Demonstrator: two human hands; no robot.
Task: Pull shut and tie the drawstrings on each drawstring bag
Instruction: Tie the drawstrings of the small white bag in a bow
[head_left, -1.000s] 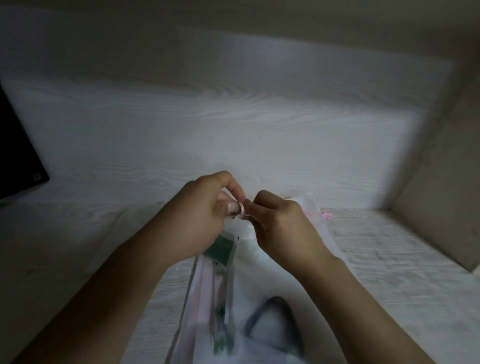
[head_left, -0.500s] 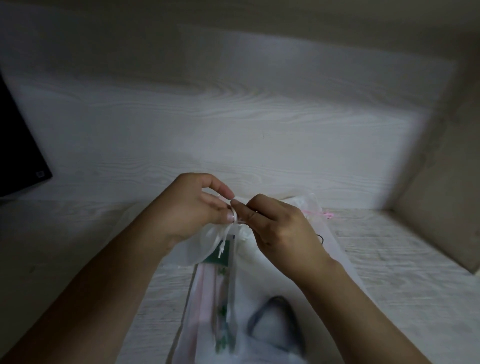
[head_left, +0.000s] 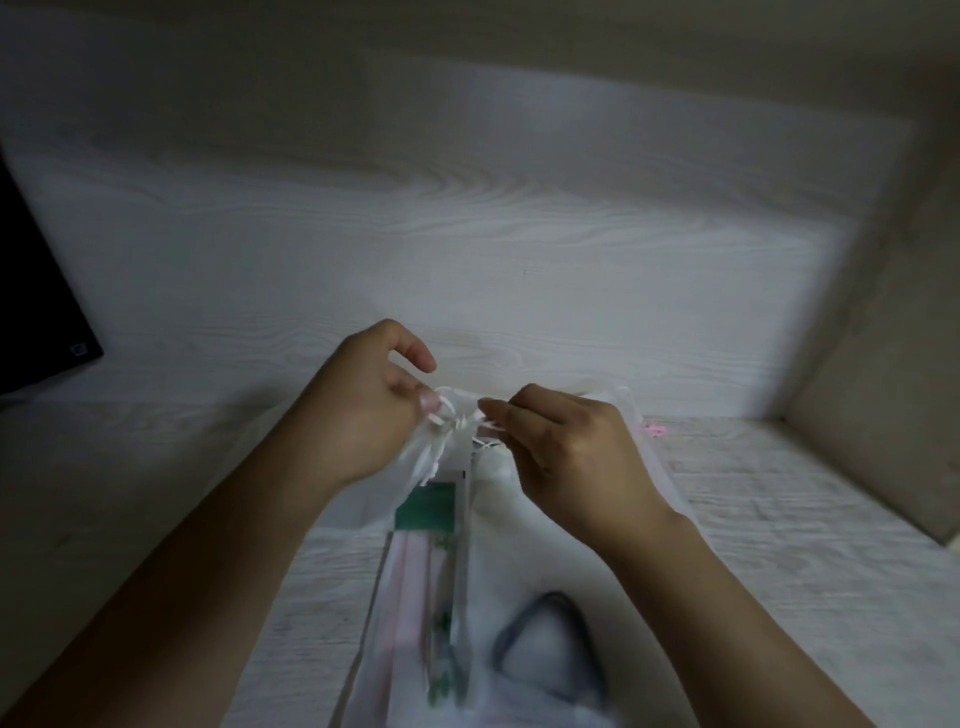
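Note:
A sheer white drawstring bag lies on the pale wood-grain table, its gathered neck lifted between my hands. Through the fabric show a green-topped pack and a dark looped cord. My left hand pinches one end of the white drawstring at the knot. My right hand pinches the other end on the right side. A small loop of string stands above the knot.
A second sheer bag with a pink drawstring lies behind my right hand. A black panel leans at the far left. A wood-grain back wall and a beige side wall close in the table.
My hands have drawn apart, left going left and right going right, pulling the white drawstring taut so the knot and loop show between them.

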